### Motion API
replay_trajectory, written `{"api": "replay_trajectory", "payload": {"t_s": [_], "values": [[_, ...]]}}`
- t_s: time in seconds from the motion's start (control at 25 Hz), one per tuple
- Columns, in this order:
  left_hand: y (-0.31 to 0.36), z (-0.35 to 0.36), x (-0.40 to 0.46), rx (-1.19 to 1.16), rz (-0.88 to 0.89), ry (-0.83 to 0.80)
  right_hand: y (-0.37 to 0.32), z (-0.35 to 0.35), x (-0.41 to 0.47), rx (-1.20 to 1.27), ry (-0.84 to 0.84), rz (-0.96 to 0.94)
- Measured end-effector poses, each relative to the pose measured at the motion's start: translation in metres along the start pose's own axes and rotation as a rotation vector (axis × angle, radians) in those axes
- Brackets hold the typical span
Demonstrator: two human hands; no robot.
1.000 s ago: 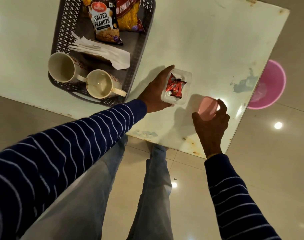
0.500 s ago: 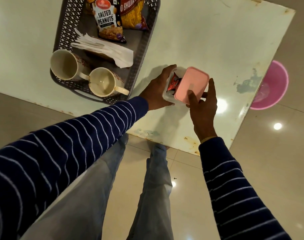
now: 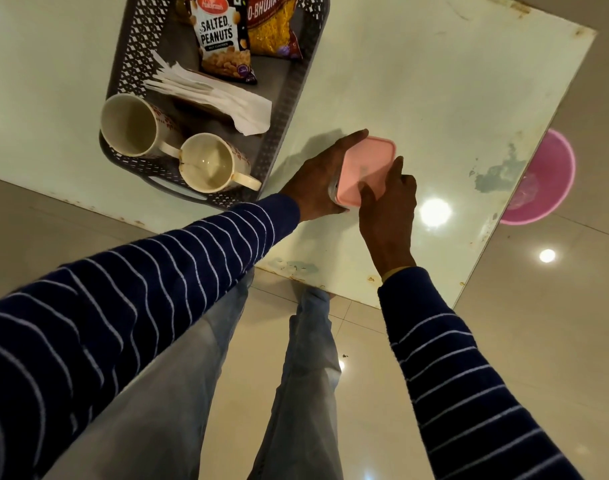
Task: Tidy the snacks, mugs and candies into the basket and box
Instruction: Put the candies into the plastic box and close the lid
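On the left part of the pale, glossy table (image 3: 417, 81) stands a dark grey plastic basket (image 3: 289, 98), rectangular with rounded corners and walls cut in a small lattice pattern. In its near end lie two cream ceramic mugs with a reddish leaf print, both on their sides with the round mouths toward the camera: the left mug (image 3: 131, 128) is the bigger to the eye, and the right mug (image 3: 209, 164) is just beside it, its curved handle pointing to the basket's right wall. Behind the mugs lies a stack of white paper napkins (image 3: 220, 98), thin and a little fanned out. Farther back are two shiny foil snack packets, a salted peanuts packet (image 3: 221, 39) and to its right a red and yellow bhujia packet (image 3: 273, 29). To the right of the basket, on the bare table, stands the small box (image 3: 332, 192), of which only a clear plastic corner shows under its pink lid (image 3: 365, 168), a flat, matte square with rounded corners; the candies cannot be seen. The left hand (image 3: 317, 178) holds the box from its left side, fingers stretched along the wall. The right hand (image 3: 388, 199) presses the lid from the near side with straight fingers. Beyond the table's right edge, low on the beige tiled floor (image 3: 538, 341), is a round pink plastic tub (image 3: 542, 178).
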State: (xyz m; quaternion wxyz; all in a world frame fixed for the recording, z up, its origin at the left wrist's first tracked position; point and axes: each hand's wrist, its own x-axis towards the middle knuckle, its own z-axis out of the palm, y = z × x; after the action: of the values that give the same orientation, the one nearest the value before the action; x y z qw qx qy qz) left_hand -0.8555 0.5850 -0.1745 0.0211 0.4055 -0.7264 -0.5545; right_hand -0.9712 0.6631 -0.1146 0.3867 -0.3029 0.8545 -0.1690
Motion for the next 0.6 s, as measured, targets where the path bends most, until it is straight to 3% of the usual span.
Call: {"api": "replay_trajectory", "payload": {"t_s": [0.24, 0.44, 0.6], "values": [[-0.001, 0.0, 0.002, 0.015, -0.005, -0.027, -0.012, 0.003, -0.01, -0.103, -0.013, 0.076], [0.004, -0.003, 0.003, 0.246, 0.033, -0.026, -0.008, 0.002, -0.021, -0.241, 0.035, 0.055], [0.008, -0.005, 0.003, 0.306, 0.042, -0.082, 0.003, 0.005, -0.015, 0.051, 0.129, 0.077]]}}
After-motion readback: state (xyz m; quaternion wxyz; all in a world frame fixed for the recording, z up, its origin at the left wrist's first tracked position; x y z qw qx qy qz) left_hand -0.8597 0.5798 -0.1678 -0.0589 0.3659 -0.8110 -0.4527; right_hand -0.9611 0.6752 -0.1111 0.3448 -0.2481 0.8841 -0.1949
